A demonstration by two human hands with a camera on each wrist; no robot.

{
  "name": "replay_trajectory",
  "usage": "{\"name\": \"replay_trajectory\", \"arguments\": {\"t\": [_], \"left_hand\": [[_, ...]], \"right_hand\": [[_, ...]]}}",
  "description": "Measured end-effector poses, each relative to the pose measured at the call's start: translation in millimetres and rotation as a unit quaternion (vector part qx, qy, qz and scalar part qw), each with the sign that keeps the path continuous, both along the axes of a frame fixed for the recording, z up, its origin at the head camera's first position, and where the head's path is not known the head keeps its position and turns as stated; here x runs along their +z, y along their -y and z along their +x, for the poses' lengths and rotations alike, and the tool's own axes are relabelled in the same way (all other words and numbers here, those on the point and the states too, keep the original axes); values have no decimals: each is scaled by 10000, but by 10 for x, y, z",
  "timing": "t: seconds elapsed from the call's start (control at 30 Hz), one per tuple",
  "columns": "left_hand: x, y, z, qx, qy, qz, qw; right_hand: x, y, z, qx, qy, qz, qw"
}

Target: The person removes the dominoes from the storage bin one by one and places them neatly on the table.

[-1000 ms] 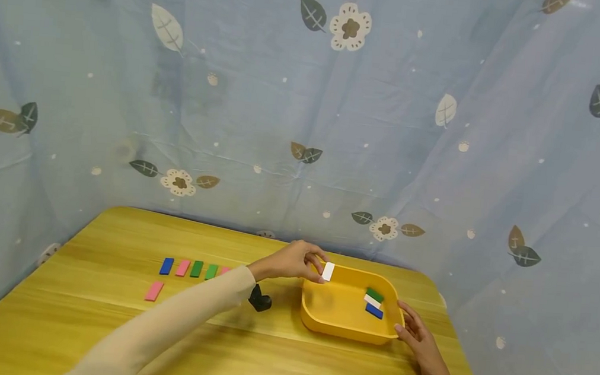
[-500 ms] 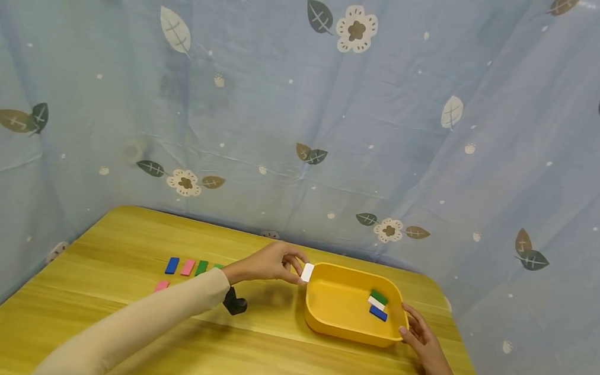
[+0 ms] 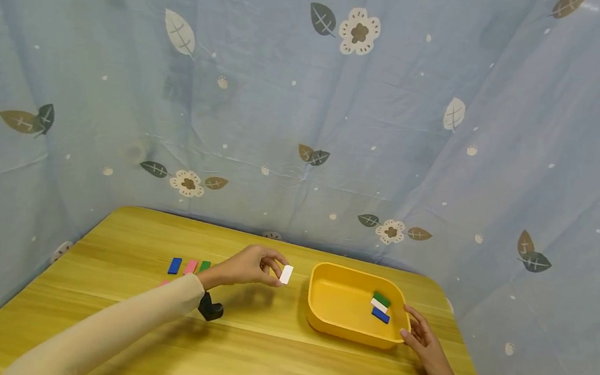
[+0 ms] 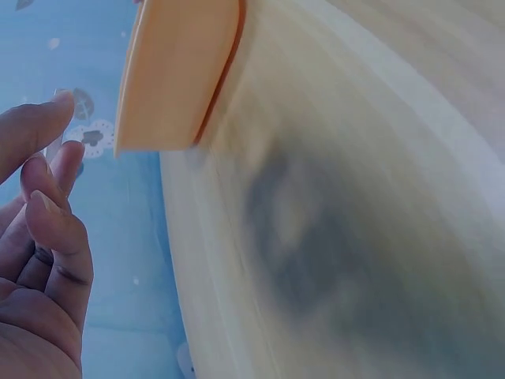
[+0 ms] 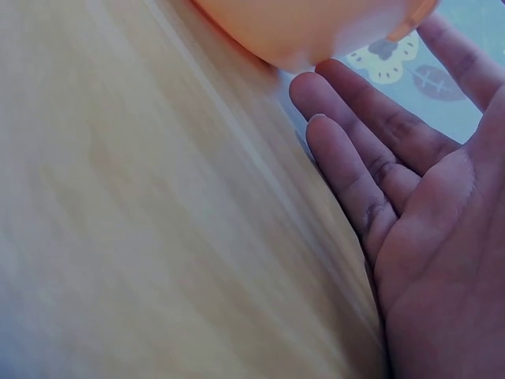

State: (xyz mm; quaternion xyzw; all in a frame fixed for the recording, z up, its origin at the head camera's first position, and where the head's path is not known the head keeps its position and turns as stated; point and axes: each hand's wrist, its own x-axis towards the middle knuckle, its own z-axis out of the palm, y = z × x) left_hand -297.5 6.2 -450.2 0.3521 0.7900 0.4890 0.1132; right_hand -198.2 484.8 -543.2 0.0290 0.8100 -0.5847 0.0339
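Between its thumb and fingertips my left hand (image 3: pixel 250 265) pinches a small flat white block (image 3: pixel 286 274), shaped like a domino, above the table and left of the yellow box (image 3: pixel 315 320). The left wrist view shows that hand (image 4: pixel 43 260) with the block's thin edge barely visible beyond the fingers. My right hand (image 3: pixel 427 347) touches the box's right front corner with nearly straight fingers; in the right wrist view its fingers (image 5: pixel 347 170) lie against or close to the box wall (image 5: pixel 308 31). Inside the box lie a green block (image 3: pixel 381 299), a white one and a blue one (image 3: pixel 380 315), side by side.
On the left of the table (image 3: pixel 263 363) several blocks stand in a row, among them a blue block (image 3: pixel 174 266), a pink block (image 3: pixel 190 267) and a green block (image 3: pixel 205 266). The left arm partly hides them. A patterned curtain (image 3: pixel 264 101) hangs behind the table.
My left hand has moved left with the white block, from over the box's left rim to clear of the box. The right hand stays at the box corner. The view has shifted slightly.
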Motion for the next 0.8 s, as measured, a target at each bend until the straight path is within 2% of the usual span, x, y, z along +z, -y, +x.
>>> {"name": "replay_trajectory", "arguments": {"t": [0.13,0.2,0.43,0.53,0.8], "left_hand": [[114,117,126,-4,-12,4,10000],[120,174,152,62,-56,-35,10000],[-100,425,74,438,-220,-264,9984],[-160,547,55,532,-233,-390,9975],[-259,812,120,748,-126,-539,9957]], "right_hand": [[-13,-18,0,3,-14,96,10000],[-17,-23,1,10,-20,131,9999],[-1,2,-3,34,-61,74,9999],[8,9,-4,45,-48,66,10000],[7,6,4,30,-30,36,10000]]}}
